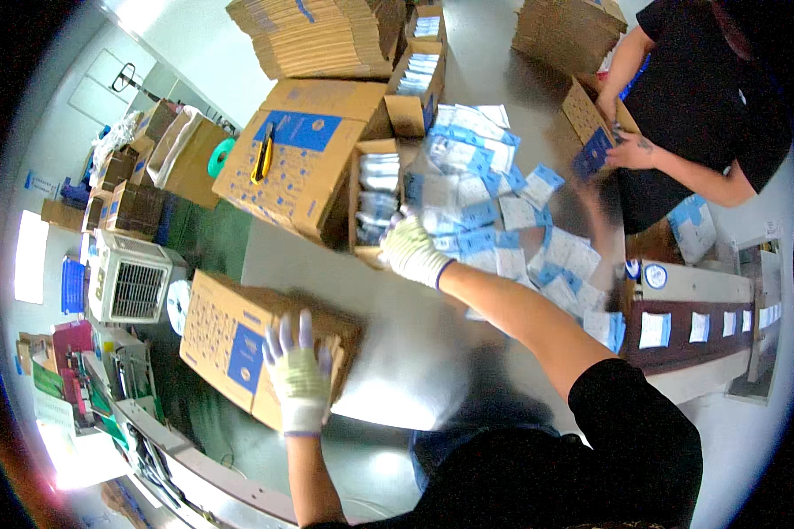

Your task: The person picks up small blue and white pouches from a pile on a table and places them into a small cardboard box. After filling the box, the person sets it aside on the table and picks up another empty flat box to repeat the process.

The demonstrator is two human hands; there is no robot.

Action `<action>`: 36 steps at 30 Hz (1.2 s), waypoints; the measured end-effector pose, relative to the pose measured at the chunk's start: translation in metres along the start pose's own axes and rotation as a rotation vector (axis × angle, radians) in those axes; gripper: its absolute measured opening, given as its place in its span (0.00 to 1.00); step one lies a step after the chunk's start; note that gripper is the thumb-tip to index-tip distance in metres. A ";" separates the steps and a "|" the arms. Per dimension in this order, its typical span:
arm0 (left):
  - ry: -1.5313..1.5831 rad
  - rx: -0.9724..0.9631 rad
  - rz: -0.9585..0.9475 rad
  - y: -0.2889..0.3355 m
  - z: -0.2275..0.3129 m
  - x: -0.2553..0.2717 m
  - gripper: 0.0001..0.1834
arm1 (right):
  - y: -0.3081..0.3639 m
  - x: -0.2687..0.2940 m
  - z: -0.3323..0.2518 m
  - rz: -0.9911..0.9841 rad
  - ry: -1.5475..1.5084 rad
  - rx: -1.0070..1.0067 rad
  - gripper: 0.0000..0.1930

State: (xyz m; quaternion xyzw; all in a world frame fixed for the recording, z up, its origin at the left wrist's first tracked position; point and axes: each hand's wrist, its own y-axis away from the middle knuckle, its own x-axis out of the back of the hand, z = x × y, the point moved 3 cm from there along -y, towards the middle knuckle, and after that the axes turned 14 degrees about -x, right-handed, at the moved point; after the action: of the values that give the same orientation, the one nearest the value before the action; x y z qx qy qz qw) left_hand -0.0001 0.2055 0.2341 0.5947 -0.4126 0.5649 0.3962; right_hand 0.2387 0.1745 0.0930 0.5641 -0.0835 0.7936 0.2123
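Observation:
My left hand [298,379], in a pale knit glove, has its fingers spread over the blue-marked flap of a brown carton [210,339] at the lower left. At the middle of the table, my gloved right hand [415,249] is closed on the near right corner of a narrow open cardboard box [368,257]. White packets [379,172] stand in a row inside this box; my fingers partly hide those at its near end. Loose blue-and-white packets [468,212] lie in a spread heap right of the box.
A yellow utility knife [263,152] lies on a large brown carton [291,181]. Behind are flattened cardboard stacks [318,40] and another packet-filled box [417,84]. At the right, a co-worker [697,106] holds a small box [591,128] near a conveyor [679,348] carrying packets.

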 end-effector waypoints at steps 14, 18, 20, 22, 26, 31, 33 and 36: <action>-0.094 0.037 0.182 0.046 -0.019 -0.068 0.31 | -0.177 -0.052 0.160 0.221 -0.017 -0.616 0.29; -0.001 0.011 0.200 0.052 -0.006 -0.030 0.19 | -0.008 -0.043 0.087 -0.085 -0.389 -0.218 0.32; -0.034 0.036 0.287 0.067 0.008 0.035 0.18 | 0.073 -0.024 0.081 -0.238 -0.987 -0.150 0.29; 0.926 0.527 0.187 0.075 0.030 0.104 0.15 | 0.118 -0.055 0.076 0.010 -1.372 -0.349 0.26; 0.845 0.001 0.531 0.093 0.091 0.093 0.19 | 0.159 -0.034 0.103 0.429 -2.076 -0.369 0.19; 1.374 0.266 0.594 0.123 0.111 -0.022 0.10 | 0.244 -0.069 0.069 0.181 -1.967 -0.534 0.17; 1.403 0.458 0.661 0.138 0.115 -0.046 0.11 | 0.265 -0.045 0.051 0.030 -2.431 -0.740 0.20; 1.385 0.785 0.810 0.144 0.118 -0.072 0.10 | 0.309 -0.004 0.046 0.113 -1.656 -0.640 0.27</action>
State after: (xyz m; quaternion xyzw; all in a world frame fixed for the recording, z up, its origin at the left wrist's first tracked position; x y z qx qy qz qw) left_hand -0.0960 0.0486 0.1570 0.0217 -0.0361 0.9946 0.0946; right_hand 0.1459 -0.1203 0.1382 0.8656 -0.4558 0.0788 0.1920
